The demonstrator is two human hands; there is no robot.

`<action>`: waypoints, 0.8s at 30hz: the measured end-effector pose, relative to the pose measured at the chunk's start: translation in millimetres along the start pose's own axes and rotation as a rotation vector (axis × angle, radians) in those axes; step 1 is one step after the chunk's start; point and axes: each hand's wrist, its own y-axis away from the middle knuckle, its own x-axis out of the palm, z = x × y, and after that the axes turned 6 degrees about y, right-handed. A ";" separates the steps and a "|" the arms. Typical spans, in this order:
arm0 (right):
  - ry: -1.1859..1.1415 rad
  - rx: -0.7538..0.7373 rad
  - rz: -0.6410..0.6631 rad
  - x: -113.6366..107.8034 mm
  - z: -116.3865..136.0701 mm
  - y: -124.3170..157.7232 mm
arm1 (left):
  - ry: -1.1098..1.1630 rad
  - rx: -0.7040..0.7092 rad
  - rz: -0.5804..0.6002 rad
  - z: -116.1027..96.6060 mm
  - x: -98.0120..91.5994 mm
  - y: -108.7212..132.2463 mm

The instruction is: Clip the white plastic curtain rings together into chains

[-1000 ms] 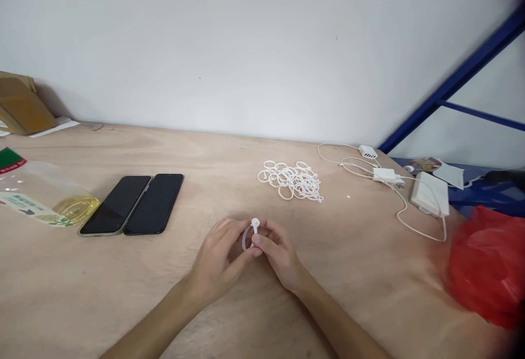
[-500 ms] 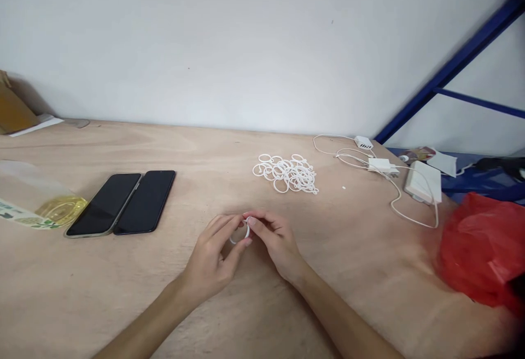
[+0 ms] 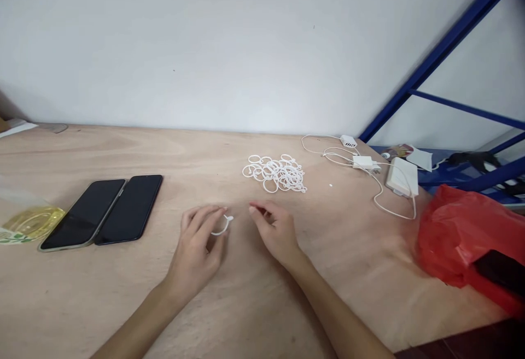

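Note:
My left hand point(image 3: 197, 239) grips a white plastic ring point(image 3: 225, 229) with a small tab on it, its fingers bent around one side. Part of the ring is hidden behind those fingers. A short gap to the right, my right hand point(image 3: 275, 229) has its thumb and forefinger tips close together, and nothing shows between them. Beyond both hands lies a loose pile of similar white rings point(image 3: 270, 185), several of them overlapping.
Two dark phones point(image 3: 88, 211) lie side by side at left, near a clear bag point(image 3: 35, 222) with something yellow inside. White chargers and cables point(image 3: 363, 162) spread at right, beside a white box point(image 3: 402, 177). A red plastic bag point(image 3: 463, 233) sits at the right edge, below a blue metal frame point(image 3: 435, 39).
My hands have moved apart. The right one has let go of the ring, which stays in my left hand and has shifted slightly left. The view has turned a little rightward.

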 end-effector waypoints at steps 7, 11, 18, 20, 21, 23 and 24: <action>0.639 -0.032 -0.047 -11.5 -25.4 -12.4 | -0.206 -0.044 -0.039 8.0 -5.8 -2.4; 0.687 -0.037 0.001 -8.6 -25.1 -10.7 | -0.087 -0.016 0.059 4.7 -5.2 -0.9; 0.347 -0.090 -0.061 -3.1 -16.7 -4.9 | -0.015 0.035 0.078 2.5 -3.2 -0.8; 0.077 -0.064 -0.030 1.5 -6.4 0.3 | -0.006 0.016 0.072 1.4 -3.0 -1.1; -0.060 -0.054 0.001 4.1 -0.4 3.4 | -0.001 -0.005 0.070 0.5 -3.0 -1.2; -0.284 -0.051 0.084 9.4 11.0 9.8 | 0.019 -0.077 0.080 -2.2 -3.3 -1.7; -0.364 -0.054 0.132 11.6 15.5 12.7 | 0.049 -0.125 0.095 -3.7 -3.6 -2.2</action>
